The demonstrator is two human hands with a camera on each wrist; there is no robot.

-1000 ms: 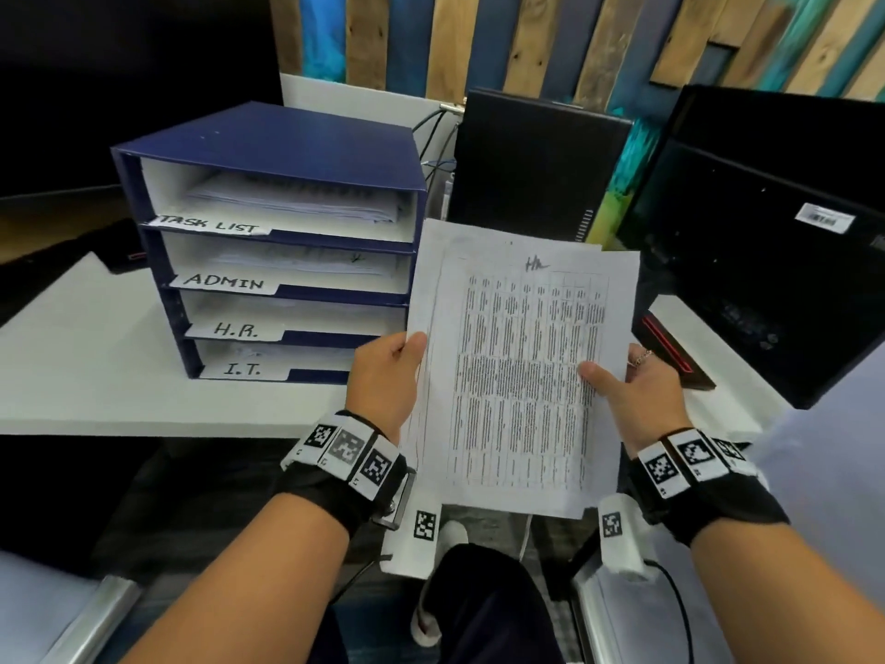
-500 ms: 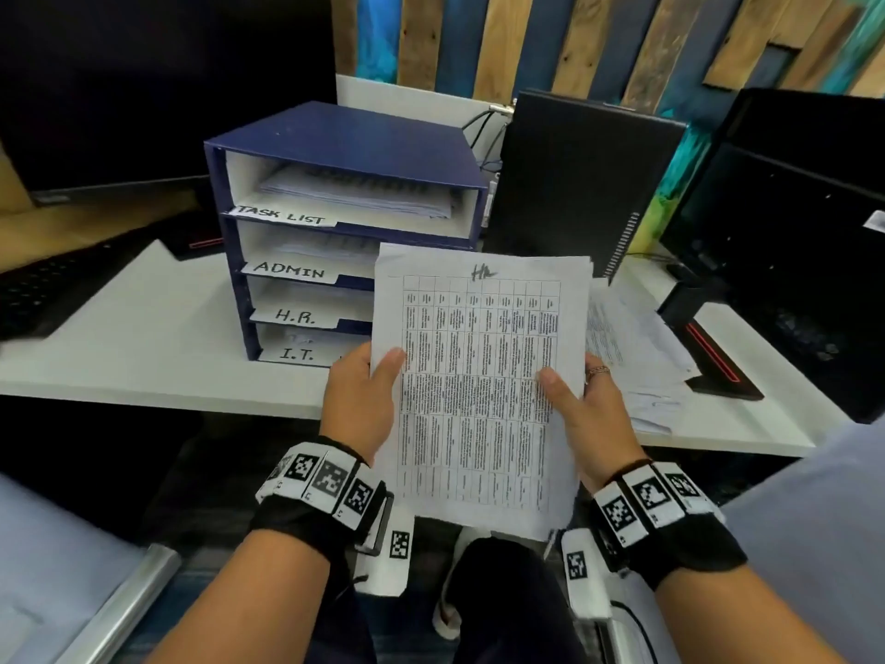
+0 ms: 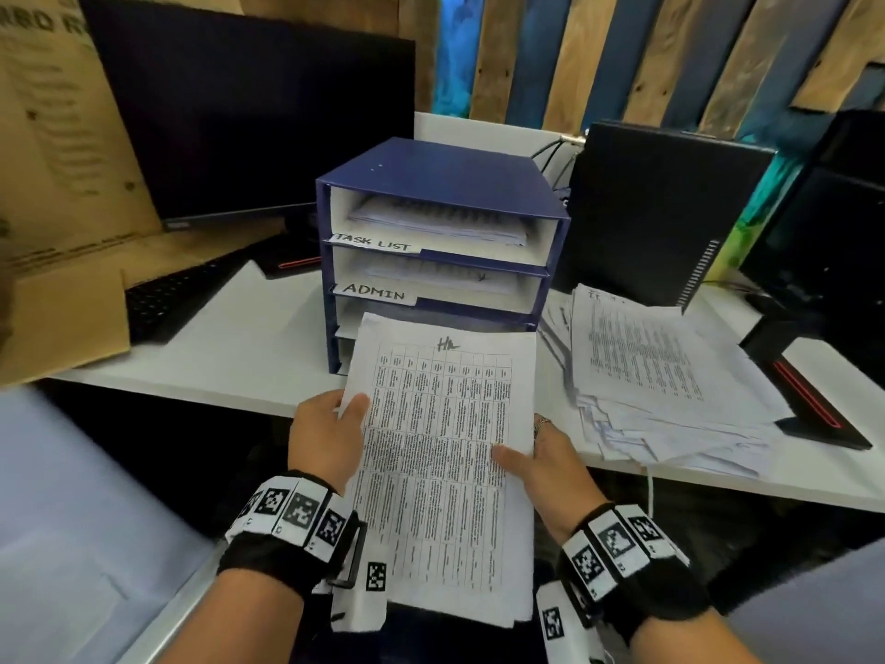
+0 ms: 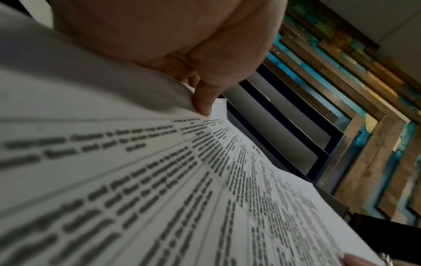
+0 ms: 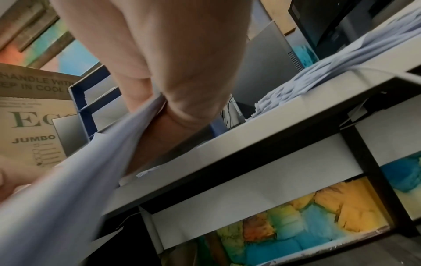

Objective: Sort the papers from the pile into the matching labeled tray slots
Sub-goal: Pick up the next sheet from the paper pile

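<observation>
I hold a small stack of printed sheets with a table of text and a handwritten "HR" at the top. My left hand pinches its left edge, thumb on top; my right hand grips the right edge. The sheets' top edge reaches the lower slots of the blue tray rack and hides their labels. The "TASK LIST" and "ADMIN" slots above hold papers. The loose paper pile lies to the right of the rack. The same sheets fill both wrist views.
The white desk carries a dark monitor and keyboard at the left, a black computer case behind the pile, and another monitor base at the right. A cardboard box stands at the far left.
The view has swung left and the sheets now sit lower and closer to the rack's front, covering the H.R. and I.T. labels. Both hands keep their hold.
</observation>
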